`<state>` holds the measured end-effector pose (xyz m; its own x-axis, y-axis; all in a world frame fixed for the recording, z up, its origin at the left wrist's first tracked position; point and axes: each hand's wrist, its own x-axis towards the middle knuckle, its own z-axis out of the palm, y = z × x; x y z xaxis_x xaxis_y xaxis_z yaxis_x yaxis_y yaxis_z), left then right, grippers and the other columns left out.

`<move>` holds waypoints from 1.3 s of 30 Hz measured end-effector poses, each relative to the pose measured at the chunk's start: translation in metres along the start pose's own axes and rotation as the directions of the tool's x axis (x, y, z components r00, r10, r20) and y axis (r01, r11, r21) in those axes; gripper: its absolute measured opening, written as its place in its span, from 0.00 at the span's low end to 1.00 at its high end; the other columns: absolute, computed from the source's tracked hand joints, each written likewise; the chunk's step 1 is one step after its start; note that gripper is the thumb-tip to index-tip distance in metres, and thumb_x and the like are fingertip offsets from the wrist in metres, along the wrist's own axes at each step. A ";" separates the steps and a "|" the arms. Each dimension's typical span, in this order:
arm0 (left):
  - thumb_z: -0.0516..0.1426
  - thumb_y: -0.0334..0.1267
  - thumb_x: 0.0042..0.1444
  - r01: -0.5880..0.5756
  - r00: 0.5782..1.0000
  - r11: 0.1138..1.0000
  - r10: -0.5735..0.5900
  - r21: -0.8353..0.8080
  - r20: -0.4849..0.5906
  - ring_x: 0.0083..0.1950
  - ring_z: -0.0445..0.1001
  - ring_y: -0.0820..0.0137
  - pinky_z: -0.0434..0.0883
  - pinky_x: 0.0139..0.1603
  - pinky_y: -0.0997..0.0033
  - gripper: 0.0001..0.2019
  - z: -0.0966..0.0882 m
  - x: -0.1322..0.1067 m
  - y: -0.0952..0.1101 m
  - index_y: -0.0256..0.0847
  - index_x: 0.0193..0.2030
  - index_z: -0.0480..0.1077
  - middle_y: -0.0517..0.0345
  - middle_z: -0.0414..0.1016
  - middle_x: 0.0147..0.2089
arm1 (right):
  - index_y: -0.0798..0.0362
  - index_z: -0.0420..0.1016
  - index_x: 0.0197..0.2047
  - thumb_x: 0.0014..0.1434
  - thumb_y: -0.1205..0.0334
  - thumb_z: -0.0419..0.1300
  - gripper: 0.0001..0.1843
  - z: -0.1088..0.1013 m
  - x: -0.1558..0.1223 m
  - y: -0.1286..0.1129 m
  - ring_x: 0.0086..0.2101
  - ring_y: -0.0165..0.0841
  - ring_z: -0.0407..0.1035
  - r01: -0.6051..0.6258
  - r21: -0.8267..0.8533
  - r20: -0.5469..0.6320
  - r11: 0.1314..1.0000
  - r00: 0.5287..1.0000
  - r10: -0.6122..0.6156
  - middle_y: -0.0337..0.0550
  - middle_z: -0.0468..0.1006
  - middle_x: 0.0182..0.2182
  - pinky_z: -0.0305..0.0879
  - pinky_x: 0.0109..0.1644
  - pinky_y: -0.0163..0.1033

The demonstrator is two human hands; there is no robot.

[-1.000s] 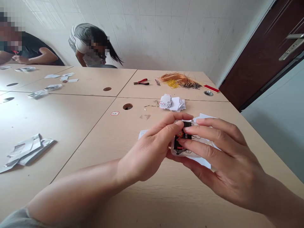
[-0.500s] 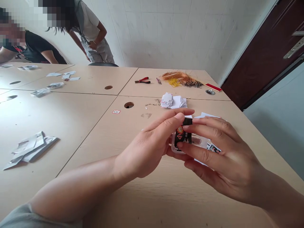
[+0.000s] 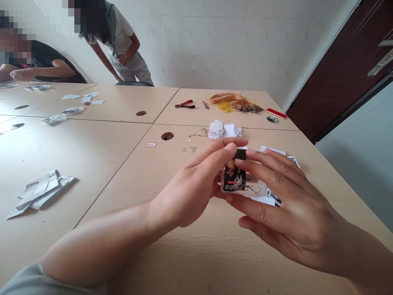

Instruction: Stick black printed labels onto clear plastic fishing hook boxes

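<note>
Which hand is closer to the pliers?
Left: the left hand is on the near side of the pliers; the right hand is farther off, toward the right.

Left hand (image 3: 186, 189) holds box (image 3: 235, 178); hook (image 3: 254, 189) apparently inside.

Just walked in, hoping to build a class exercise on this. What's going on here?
A person's left hand holds one end of a small clear box with a black label, and the spread right hand touches it. A hook shows inside. Beyond, white cards, pliers and orange strands lie on the table. Across it are a person in a dark top and a person in a light top.
</note>
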<state>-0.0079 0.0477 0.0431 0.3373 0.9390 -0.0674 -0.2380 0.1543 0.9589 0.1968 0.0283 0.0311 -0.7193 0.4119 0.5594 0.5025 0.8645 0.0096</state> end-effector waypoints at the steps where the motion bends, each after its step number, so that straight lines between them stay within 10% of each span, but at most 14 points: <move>1: 0.59 0.54 0.65 0.004 1.000 1.000 -0.004 -0.006 0.004 0.45 0.77 0.63 0.76 0.37 0.71 0.18 0.000 0.000 0.000 0.49 0.54 0.78 0.53 0.79 0.49 | 0.50 0.76 0.58 0.67 0.66 0.61 0.17 0.000 -0.001 0.000 0.68 0.53 0.60 0.005 0.008 0.007 1.000 1.000 -0.005 0.60 0.70 0.64 0.58 0.70 0.68; 14: 0.58 0.49 0.67 0.056 0.993 0.997 -0.051 -0.055 0.104 0.36 0.76 0.71 0.82 0.41 0.64 0.14 -0.001 -0.002 0.007 0.51 0.56 0.75 0.58 0.76 0.43 | 0.53 0.72 0.59 0.69 0.57 0.61 0.18 0.004 0.000 0.006 0.67 0.51 0.61 0.001 -0.063 -0.112 0.998 0.994 -0.008 0.58 0.70 0.61 0.60 0.69 0.66; 23: 0.61 0.41 0.66 0.011 0.997 0.996 -0.004 -0.086 0.078 0.43 0.75 0.71 0.78 0.40 0.77 0.11 -0.004 -0.003 0.008 0.54 0.54 0.75 0.60 0.77 0.45 | 0.53 0.76 0.54 0.69 0.60 0.59 0.13 -0.001 0.000 0.005 0.64 0.46 0.63 0.034 -0.031 -0.141 0.999 0.989 -0.038 0.53 0.72 0.58 0.60 0.70 0.60; 39: 0.56 0.17 0.55 0.016 0.940 0.993 0.026 -0.119 0.341 0.41 0.74 0.76 0.80 0.45 0.75 0.29 -0.007 0.005 -0.005 0.48 0.60 0.66 0.63 0.74 0.40 | 0.57 0.77 0.48 0.72 0.59 0.56 0.12 0.004 0.003 0.014 0.60 0.43 0.66 0.014 -0.057 -0.261 0.998 0.965 -0.029 0.53 0.71 0.55 0.63 0.67 0.55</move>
<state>-0.0112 0.0538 0.0364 0.6215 0.7815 0.0554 -0.3397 0.2051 0.9179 0.1997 0.0426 0.0293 -0.5834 0.2977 0.7556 0.5187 0.8525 0.0647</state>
